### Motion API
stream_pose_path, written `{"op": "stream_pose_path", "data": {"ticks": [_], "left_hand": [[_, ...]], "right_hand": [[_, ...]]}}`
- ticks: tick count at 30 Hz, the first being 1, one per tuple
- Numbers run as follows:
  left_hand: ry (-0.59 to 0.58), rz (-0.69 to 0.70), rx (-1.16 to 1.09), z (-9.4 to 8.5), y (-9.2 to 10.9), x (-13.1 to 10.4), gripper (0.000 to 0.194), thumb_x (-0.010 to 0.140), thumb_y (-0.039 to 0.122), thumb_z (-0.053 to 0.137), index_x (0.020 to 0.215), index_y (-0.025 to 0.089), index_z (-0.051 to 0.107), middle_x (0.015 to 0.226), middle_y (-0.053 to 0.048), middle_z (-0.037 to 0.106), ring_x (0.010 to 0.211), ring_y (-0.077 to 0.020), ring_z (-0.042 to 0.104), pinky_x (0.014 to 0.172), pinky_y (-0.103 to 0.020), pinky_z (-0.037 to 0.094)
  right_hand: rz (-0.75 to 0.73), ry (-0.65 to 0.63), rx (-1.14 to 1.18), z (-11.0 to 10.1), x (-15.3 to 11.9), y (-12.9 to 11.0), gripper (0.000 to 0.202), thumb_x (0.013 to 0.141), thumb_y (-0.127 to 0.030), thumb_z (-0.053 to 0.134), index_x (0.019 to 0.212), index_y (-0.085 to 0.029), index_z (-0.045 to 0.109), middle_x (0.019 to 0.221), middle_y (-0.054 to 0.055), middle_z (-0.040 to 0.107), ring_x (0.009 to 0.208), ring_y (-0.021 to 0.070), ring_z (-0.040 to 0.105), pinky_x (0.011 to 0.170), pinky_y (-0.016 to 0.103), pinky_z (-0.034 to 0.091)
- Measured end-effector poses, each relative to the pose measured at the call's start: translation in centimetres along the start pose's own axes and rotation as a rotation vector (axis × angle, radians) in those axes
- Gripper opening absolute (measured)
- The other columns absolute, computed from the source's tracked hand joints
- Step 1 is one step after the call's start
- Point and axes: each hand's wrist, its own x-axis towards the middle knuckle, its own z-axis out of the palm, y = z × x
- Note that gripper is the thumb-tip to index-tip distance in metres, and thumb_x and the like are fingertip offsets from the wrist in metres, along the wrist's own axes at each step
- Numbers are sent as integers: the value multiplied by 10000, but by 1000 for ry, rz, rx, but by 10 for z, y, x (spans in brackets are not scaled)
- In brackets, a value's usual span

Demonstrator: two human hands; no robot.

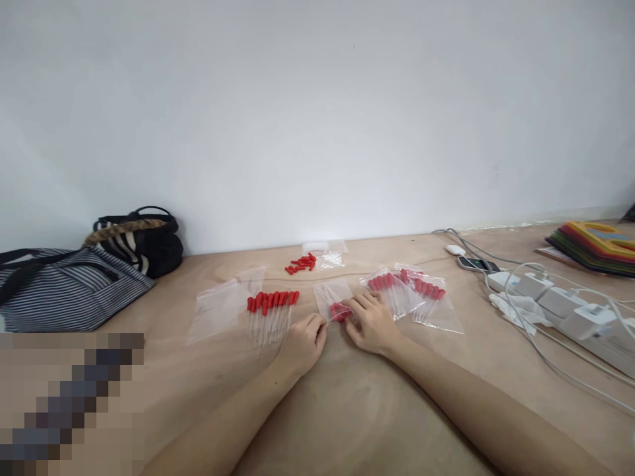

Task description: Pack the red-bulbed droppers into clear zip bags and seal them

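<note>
Both of my hands meet at a small clear zip bag [333, 295] lying on the table, with red-bulbed droppers bunched at its near end. My left hand [303, 344] pinches the bag's near left edge. My right hand [370, 322] grips the near right edge, fingers over the red bulbs. A row of loose droppers with red bulbs [272, 301] lies just left of the bag. Filled bags of droppers [411, 294] lie to the right. A small pile of red bulbs [301, 263] sits farther back.
Empty clear bags [223, 304] lie at the left. Striped bags [69, 284] rest against the wall at far left. A power strip with white chargers and cables [560, 304], a phone [477, 264] and a stack of coloured felt [595, 246] occupy the right side.
</note>
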Motion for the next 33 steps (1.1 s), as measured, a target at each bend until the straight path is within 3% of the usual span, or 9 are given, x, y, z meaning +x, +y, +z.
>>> {"op": "stream_pose_path", "data": {"ticks": [8,15,20,24,27,31,33], "left_hand": [[-11,15,-6,0,0,0,181,812,126,355,705,182,489,675,-19,554,632,-149,549,594,-252,431],[-31,15,14,-1,1,1,169,804,121,347,709,182,474,680,-20,542,626,-153,544,581,-253,430],[-33,3,30,-1,0,0,171,816,135,344,709,185,468,684,-17,538,624,-149,546,582,-247,429],[-31,0,45,-2,-3,-1,167,814,137,348,707,185,467,680,-15,537,621,-147,547,582,-244,432],[-36,8,53,-6,-4,-3,159,800,135,358,701,181,474,680,-24,544,631,-155,549,595,-259,445],[-39,109,72,-12,-6,-3,91,772,169,440,827,167,513,819,-61,593,773,-184,576,697,-286,476],[-25,232,125,-14,-7,-1,181,778,182,464,951,158,511,919,-79,601,861,-197,576,764,-301,478]], "right_hand": [[-18,14,39,2,2,-4,246,755,-354,546,959,-221,583,848,45,594,831,192,500,803,350,250],[-52,25,-31,9,8,-9,183,740,-168,484,863,-220,609,848,45,588,820,186,476,801,373,237],[61,-19,60,6,4,3,313,681,-106,472,966,-188,572,937,64,566,893,200,477,794,347,288],[-17,-104,232,-4,-3,18,346,717,-202,512,1062,-179,525,1016,74,540,931,189,482,763,305,338],[-78,-141,229,-9,-9,29,283,757,-251,519,1035,-211,554,966,55,574,889,186,494,766,322,321],[-151,-114,99,-6,-12,36,201,814,-174,447,879,-229,629,797,30,613,777,168,484,757,339,285],[-178,-82,35,-4,-12,36,212,818,-159,438,818,-221,641,719,26,606,741,162,470,767,346,271]]}}
